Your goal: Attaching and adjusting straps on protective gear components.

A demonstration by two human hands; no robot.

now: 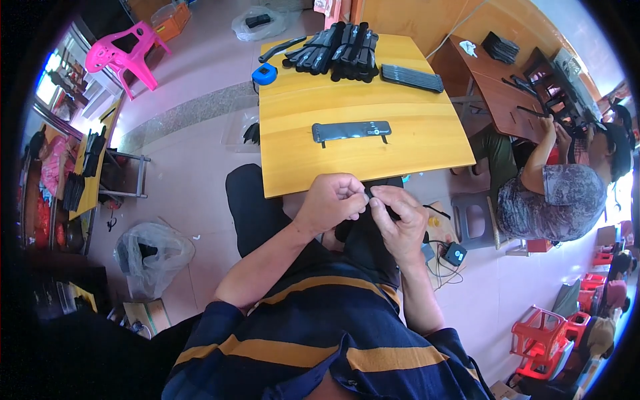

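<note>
Just off the near edge of the yellow table [413,160], my left hand [331,203] and my right hand [402,220] meet over my lap. Both are closed in a pinch, fingertips almost touching. Something small and dark shows between them, mostly hidden by the fingers. Beyond them on the table lies a flat dark grey strip [351,131] with rounded ends, a pale printed mark and two short black tabs on its near side. A large pile of black strips [340,53] lies at the far side, with a neat stack of grey strips [412,78] to its right.
A blue tape measure [265,74] sits at the table's far left corner. Below that edge stands a clear bin [240,123]. A person [553,193] works at a brown table [497,87] on the right. On the floor are a pink chair [125,50] and a plastic bag [152,257].
</note>
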